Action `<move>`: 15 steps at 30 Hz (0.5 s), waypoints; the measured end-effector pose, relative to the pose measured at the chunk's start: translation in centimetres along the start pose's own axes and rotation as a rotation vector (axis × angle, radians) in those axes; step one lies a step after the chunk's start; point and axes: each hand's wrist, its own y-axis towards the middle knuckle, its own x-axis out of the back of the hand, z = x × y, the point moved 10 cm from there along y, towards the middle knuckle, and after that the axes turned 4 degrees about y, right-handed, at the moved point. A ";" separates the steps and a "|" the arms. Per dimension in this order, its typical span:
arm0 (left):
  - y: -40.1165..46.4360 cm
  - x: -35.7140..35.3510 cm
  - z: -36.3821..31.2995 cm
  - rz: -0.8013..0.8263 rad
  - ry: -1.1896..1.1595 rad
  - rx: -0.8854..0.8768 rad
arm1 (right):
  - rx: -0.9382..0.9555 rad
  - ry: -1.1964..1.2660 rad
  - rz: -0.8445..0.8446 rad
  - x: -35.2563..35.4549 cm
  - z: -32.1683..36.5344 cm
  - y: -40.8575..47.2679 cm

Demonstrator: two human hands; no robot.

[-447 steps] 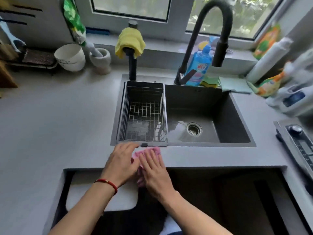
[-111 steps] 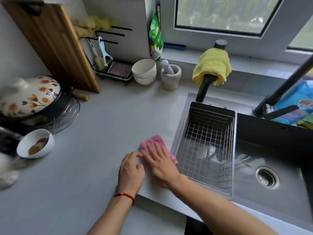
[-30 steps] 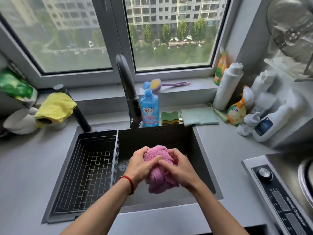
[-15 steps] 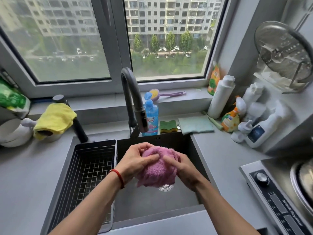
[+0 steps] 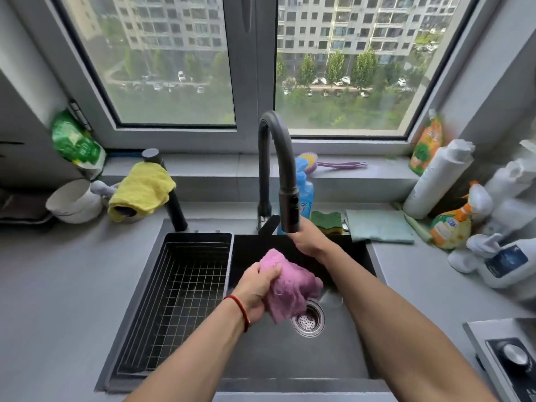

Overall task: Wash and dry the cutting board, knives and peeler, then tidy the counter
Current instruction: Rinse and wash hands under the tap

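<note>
My left hand (image 5: 258, 288) grips a bunched pink cloth (image 5: 290, 285) over the dark sink (image 5: 275, 352), just above the drain (image 5: 307, 322). My right hand (image 5: 309, 239) is stretched up to the grey faucet (image 5: 272, 146), at the lower end of its spray head (image 5: 288, 210) and beside the lever (image 5: 268, 224). The spray head hides its fingers. No water runs. Cutting board, knives and peeler are out of view.
A wire basket (image 5: 179, 294) fills the sink's left part. A yellow cloth (image 5: 142, 192) hangs on a black post, white bowls (image 5: 75, 203) to its left. A blue soap bottle (image 5: 306, 192), sponge (image 5: 326, 220), green cloth (image 5: 378, 226) and spray bottles (image 5: 452, 224) line the back; a stove knob (image 5: 513, 355) lies at the right.
My right hand has let go of the pink cloth and reached up to the faucet. My left hand alone now holds the cloth, lower over the drain.
</note>
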 end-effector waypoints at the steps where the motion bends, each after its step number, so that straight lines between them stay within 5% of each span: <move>1: 0.0 -0.4 -0.4 0.017 -0.018 0.009 | 0.023 -0.034 0.018 -0.3 0.5 0.7; 7: 1.6 -2.7 0.1 0.077 -0.061 0.101 | 0.049 -0.073 0.093 -1.2 -2.1 1.0; 10: 2.6 -3.3 1.9 0.030 -0.026 0.172 | -0.313 0.157 0.078 -1.2 -9.0 -1.0; 12: 3.3 -3.0 3.6 -0.020 -0.030 0.236 | -0.725 0.321 0.283 -4.5 -15.2 -5.8; 15: 4.2 -2.1 6.0 -0.094 0.005 0.301 | -0.908 0.674 0.490 -9.8 -18.5 -11.1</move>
